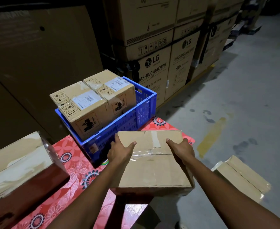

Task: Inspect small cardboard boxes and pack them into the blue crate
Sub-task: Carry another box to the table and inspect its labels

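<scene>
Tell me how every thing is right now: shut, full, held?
Held box: taped shut, between both hands.
Left hand: grips its left edge.
Right hand: grips its right edge.
Crate: two boxes inside, room at the right.
Near crate box: taped shut.
Far crate box: taped shut, beside it.
Floor box: taped shut, untouched.

Both hands, left hand (120, 152) and right hand (182, 150), grip cardboard box (152, 162) beside blue crate (144, 109).

Head view, forward-down, close above table (73, 164), edges perhaps warped

Blue crate (144, 111): two labelled boxes (86, 104) fill left; right strip free. Big carton (17, 162) blocks left of table (74, 166).
</scene>
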Demonstrator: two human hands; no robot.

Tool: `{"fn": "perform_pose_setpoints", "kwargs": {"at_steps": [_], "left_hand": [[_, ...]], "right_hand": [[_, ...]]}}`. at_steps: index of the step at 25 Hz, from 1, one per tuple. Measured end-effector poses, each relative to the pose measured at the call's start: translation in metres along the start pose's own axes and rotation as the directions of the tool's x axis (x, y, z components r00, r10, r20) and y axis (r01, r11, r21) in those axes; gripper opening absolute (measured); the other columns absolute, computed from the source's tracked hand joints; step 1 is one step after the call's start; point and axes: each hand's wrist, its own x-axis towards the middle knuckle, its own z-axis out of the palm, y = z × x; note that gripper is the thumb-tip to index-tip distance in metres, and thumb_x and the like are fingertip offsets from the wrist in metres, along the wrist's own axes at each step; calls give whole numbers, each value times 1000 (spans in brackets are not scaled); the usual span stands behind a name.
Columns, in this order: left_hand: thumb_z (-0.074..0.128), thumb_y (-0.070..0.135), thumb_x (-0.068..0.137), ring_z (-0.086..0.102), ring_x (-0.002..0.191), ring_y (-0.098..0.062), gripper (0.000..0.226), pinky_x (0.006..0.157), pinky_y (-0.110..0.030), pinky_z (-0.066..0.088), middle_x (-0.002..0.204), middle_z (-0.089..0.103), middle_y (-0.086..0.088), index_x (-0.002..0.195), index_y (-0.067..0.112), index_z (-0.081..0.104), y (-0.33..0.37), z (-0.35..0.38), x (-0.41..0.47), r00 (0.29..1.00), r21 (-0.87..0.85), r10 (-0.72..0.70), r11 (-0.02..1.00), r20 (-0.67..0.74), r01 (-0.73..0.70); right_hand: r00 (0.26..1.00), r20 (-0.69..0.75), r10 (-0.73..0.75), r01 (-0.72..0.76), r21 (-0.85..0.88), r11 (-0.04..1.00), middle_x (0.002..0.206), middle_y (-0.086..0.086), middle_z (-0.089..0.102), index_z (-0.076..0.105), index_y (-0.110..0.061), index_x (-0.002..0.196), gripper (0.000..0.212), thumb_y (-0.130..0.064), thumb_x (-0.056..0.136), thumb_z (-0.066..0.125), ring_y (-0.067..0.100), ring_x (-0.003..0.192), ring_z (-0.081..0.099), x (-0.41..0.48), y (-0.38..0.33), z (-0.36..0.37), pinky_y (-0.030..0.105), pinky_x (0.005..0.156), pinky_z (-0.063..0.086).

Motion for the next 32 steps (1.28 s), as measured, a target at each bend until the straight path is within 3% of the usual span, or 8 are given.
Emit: {"fn": "perform_pose_setpoints", "kwargs": {"at_steps": [6,12,15,18,22,26,29,32], "left_hand": [[44,71,94,29,147,-45,94,116,-50,31,165,15,-20,163,25,-2,3,0,-10,976,-170,13,985,217,25],[26,71,98,-5,156,-33,83,124,-58,5,170,-10,-9,162,29,-4,-5,5,-35,890,-296,98,954,446,43],[32,78,94,17,155,-26,81,124,-56,18,169,14,-2,161,36,15,6,-21,-51,905,-474,219,880,365,-22],[37,73,96,62,121,-15,61,103,-43,49,136,63,0,142,35,52,8,-58,-69,929,-714,249,700,276,24],[36,49,106,71,107,-12,44,85,-27,55,117,75,2,125,24,68,-5,-106,-85,924,-819,272,570,268,70],[54,22,103,73,106,-22,27,85,-34,58,123,72,-6,130,21,59,-17,-122,-94,904,-819,298,566,305,90],[61,7,89,74,102,-24,55,74,-33,60,125,70,-7,140,22,47,-19,-122,-99,894,-827,309,550,326,111],[61,12,68,75,99,-24,84,67,-30,58,129,68,-9,149,21,39,-17,-117,-97,885,-840,305,520,351,154]], "right_hand": [[985,-111,-130,111,-165,980,136,16,60,43,-11,142,80,-68,88,56,40,121,58,-33,-51,-54,45,95,50],[913,-55,-405,323,-508,798,138,13,57,46,-22,143,66,-67,97,33,41,127,48,-106,-94,-53,53,102,46],[794,12,-607,558,-408,722,135,10,60,58,-24,131,52,-50,101,24,36,122,48,-129,-94,-44,50,102,42],[690,146,-709,703,-368,609,142,2,56,62,-27,133,41,-39,104,36,30,126,47,-139,-99,-32,49,101,41],[824,118,-553,523,-534,665,164,10,22,30,-31,155,75,-70,92,42,38,146,24,-142,-86,-8,59,111,29],[836,120,-535,529,78,845,145,-4,55,33,-32,150,87,-58,77,72,23,126,58,-141,-73,3,49,102,50],[829,164,-534,400,493,773,126,-7,68,44,-33,136,69,-20,78,79,16,109,70,-145,-62,7,46,92,58],[798,229,-557,281,676,681,121,4,71,53,-28,126,55,12,88,58,17,101,73,-157,-58,2,30,80,61]]}}
